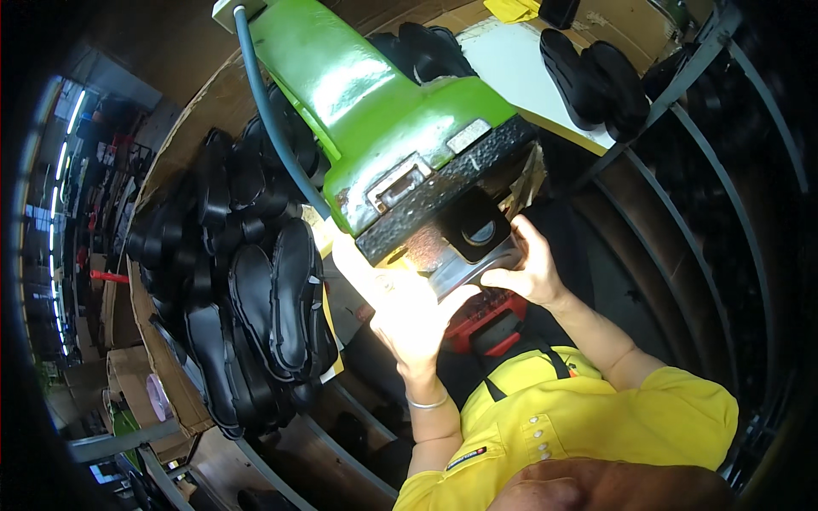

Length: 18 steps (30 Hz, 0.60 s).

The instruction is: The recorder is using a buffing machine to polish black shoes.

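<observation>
Under the front of a green machine [375, 111] with a rough black lower edge, both my hands are raised close together. Strong light washes out my left hand [396, 311]; its thumb points inward and its fingertips are lost in the glare. My right hand [532, 268] curls with thumb and fingers at the right end of a greyish, shiny edge [469, 271]. Just above that edge sits a black squarish part [475, 226] with a round opening. What my hands grip there I cannot make out, as the machine and glare hide most of it.
Several black shoe soles [294, 298] are heaped to the left by a cardboard sheet [179, 396]. Two more soles [613, 81] lie on a white board [503, 64] at the far right. A blue hose [266, 111] runs down the machine. Curved metal rack bars [665, 179] stand at right.
</observation>
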Each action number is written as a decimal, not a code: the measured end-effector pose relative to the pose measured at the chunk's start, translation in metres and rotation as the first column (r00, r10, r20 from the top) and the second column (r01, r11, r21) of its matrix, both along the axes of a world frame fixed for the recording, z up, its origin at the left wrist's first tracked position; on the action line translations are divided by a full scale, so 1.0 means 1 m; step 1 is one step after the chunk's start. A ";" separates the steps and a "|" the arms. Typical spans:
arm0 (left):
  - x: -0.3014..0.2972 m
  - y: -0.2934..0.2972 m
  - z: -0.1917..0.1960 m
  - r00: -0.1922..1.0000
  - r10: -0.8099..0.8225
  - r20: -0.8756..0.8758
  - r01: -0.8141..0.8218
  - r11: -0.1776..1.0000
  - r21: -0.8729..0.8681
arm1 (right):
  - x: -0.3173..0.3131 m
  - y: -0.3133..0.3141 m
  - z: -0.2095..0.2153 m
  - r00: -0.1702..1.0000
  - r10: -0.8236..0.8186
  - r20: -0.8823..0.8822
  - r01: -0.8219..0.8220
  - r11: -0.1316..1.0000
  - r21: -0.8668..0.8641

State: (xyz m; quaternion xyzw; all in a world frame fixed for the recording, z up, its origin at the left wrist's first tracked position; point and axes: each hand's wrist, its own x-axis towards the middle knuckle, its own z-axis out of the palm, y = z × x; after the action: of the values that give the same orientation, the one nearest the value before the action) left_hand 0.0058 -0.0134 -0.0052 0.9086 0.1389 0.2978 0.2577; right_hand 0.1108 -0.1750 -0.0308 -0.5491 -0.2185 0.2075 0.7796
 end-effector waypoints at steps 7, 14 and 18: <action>-0.016 0.004 0.006 1.000 -0.006 0.011 0.007 0.997 -0.080 | -0.011 0.014 0.000 0.985 0.007 0.171 0.010 0.995 -0.097; -0.038 -0.021 -0.097 0.961 0.186 0.204 0.015 0.703 -0.711 | -0.016 0.023 -0.012 0.983 -0.061 0.172 0.079 0.991 -0.104; -0.014 -0.063 -0.085 0.933 0.200 0.299 0.134 0.579 -0.804 | -0.016 0.022 -0.003 0.927 -0.073 0.367 0.165 0.960 -0.226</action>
State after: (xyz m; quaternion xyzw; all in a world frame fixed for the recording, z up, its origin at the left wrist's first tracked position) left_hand -0.0082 -0.0762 -0.0905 0.6152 0.2277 0.3658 0.6602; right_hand 0.0950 -0.1532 -0.0334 -0.6846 -0.2936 0.0829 0.6620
